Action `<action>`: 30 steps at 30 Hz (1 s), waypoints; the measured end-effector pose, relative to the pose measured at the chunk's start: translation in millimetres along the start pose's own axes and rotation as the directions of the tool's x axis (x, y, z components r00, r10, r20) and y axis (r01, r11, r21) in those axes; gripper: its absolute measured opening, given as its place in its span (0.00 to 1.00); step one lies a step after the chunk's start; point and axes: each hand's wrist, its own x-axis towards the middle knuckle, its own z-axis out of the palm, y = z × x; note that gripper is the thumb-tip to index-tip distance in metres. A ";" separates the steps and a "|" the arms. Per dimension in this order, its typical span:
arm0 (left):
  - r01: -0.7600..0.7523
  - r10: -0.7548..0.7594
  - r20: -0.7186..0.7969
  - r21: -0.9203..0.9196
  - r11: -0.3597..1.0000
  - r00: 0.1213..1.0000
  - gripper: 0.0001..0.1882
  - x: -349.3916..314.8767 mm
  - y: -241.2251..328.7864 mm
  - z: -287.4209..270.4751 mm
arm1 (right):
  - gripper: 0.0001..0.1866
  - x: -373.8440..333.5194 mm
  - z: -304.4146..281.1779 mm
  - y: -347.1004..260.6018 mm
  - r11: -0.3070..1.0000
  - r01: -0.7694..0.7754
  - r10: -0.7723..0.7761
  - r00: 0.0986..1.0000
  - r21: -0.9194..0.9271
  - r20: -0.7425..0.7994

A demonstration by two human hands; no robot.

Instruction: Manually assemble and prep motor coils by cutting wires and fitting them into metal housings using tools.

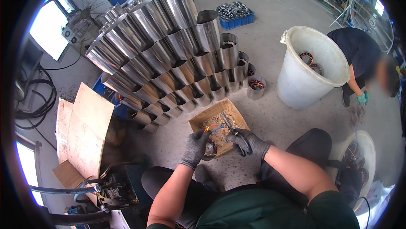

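Observation:
My left hand, in a dark grey glove, is closed around the coloured lead wires of a motor stator. Red, yellow and blue ends stick out past its fingers. The wound stator shows just below that hand, at the near edge of an open cardboard box. My right hand, gloved the same way, grips a dark scissor-like hand tool. Its long end points up over the box, and a curved handle hangs below the fingers. Small scraps cover the box bottom.
Stacked shiny metal cylinders rise beyond the box. A big white tub with stators stands right, beside a bending person in green gloves. Another white tub is near my right side. Cardboard sheets lean at left.

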 end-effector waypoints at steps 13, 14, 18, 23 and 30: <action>-0.018 0.017 0.015 0.036 0.999 1.000 0.19 -11.9 18.4 4.0 | 0.29 -3.6 12.2 5.0 0.987 -0.138 0.120 0.974 0.084 0.190; -0.002 0.001 0.030 0.021 1.000 1.000 0.19 -13.1 19.8 3.5 | 0.29 -4.4 12.7 2.3 0.987 -0.138 0.120 0.974 0.084 0.192; -0.100 0.099 0.075 0.012 0.995 0.992 0.19 -13.3 13.7 7.0 | 0.29 -1.8 15.7 3.8 0.999 -0.020 0.010 0.979 0.047 0.205; -0.145 0.128 0.117 0.150 0.978 0.985 0.19 -16.4 16.9 13.0 | 0.29 -3.3 16.9 -3.7 1.000 -0.002 0.003 0.985 -0.008 0.172; -0.108 0.094 0.125 0.110 0.988 0.988 0.20 -10.3 5.7 12.4 | 0.13 8.7 10.0 8.7 0.998 -0.011 0.014 0.999 0.064 -0.045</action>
